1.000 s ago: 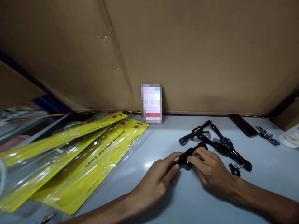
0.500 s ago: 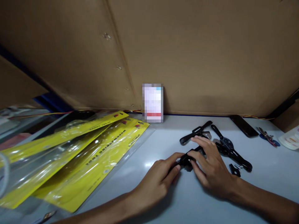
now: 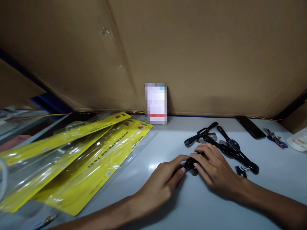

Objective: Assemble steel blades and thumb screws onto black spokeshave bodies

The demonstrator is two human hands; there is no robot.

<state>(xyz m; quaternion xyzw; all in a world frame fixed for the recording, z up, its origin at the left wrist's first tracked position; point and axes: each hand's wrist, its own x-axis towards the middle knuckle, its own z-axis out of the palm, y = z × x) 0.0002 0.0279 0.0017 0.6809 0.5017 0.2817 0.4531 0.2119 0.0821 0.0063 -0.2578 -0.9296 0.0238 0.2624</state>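
The left hand [image 3: 165,179] is pinching a black spokeshave [image 3: 189,164] between its fingers, the right hand [image 3: 217,167] gripping it alongside, apparently aligning it; the next move is likely needing steady left fingers. Beyond the right fingers, other spokeshaves [image 3: 233,145] are lying on the desk [image 3: 175,137].

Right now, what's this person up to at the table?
The person's left hand pinches a black tool just above or on the table, while the right hand curls over it, hiding part of it. Similar black tools lie beyond, with a small black piece near them. Yellow packages marked "woodworking tool" spread out to the left.
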